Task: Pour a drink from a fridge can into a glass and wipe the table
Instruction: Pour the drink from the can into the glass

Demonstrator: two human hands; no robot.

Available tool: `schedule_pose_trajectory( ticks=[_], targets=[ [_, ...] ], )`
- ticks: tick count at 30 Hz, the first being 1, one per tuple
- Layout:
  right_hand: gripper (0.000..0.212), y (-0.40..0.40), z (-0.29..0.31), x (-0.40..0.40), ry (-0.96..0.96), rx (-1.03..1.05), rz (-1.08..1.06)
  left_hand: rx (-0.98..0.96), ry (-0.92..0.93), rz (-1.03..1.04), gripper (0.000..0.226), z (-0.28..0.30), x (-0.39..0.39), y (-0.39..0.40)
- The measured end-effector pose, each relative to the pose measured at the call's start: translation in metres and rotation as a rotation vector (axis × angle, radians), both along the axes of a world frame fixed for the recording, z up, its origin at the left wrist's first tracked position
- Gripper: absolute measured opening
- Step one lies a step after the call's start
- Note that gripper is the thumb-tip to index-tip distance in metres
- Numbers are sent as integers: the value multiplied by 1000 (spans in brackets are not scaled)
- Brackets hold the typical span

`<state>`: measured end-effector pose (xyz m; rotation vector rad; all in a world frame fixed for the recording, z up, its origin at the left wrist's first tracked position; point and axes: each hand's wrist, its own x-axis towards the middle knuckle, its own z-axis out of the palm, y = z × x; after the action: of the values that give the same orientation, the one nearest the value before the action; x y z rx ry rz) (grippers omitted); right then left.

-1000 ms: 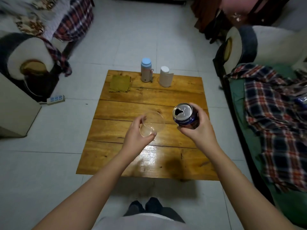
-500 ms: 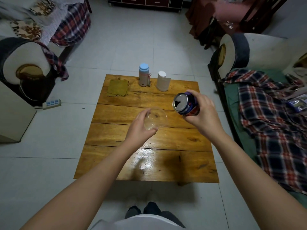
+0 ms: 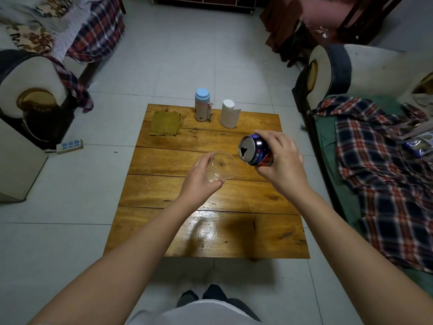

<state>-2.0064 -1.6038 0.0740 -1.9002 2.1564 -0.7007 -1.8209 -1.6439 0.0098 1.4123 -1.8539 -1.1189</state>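
My left hand (image 3: 199, 181) grips a clear glass (image 3: 222, 166) above the middle of the low wooden table (image 3: 206, 231), its mouth tilted toward the right. My right hand (image 3: 281, 160) holds a dark blue and red drink can (image 3: 254, 150), opened, tipped on its side with the top facing the glass rim. The can's opening sits just right of the glass. No liquid is visible in the glass. A folded olive-green cloth (image 3: 165, 124) lies flat at the table's far left corner.
A flask with a light blue cap (image 3: 202, 105) and a white cylinder (image 3: 229, 113) stand at the table's far edge. Sofas with plaid fabric flank both sides. A power strip (image 3: 70, 145) lies on the tiled floor at left.
The can has tipped further toward the glass and both hands have risen slightly. My view has tilted up a little, showing more of the far room.
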Motion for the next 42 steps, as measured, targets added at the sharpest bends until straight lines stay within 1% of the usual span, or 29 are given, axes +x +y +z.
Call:
schedule_pose_trajectory(
  ticks=[12,26,42],
  targets=[
    [76,-6,4,8,133,-34,0,-1,-15,-7,70,-1,7,-6],
    [78,-9,3,7,69,-17,4,11,5,8,74,-7,3,-7],
    [75,-9,3,6,147,-28,39,5,28,15,71,-5,-2,-2]
  ],
)
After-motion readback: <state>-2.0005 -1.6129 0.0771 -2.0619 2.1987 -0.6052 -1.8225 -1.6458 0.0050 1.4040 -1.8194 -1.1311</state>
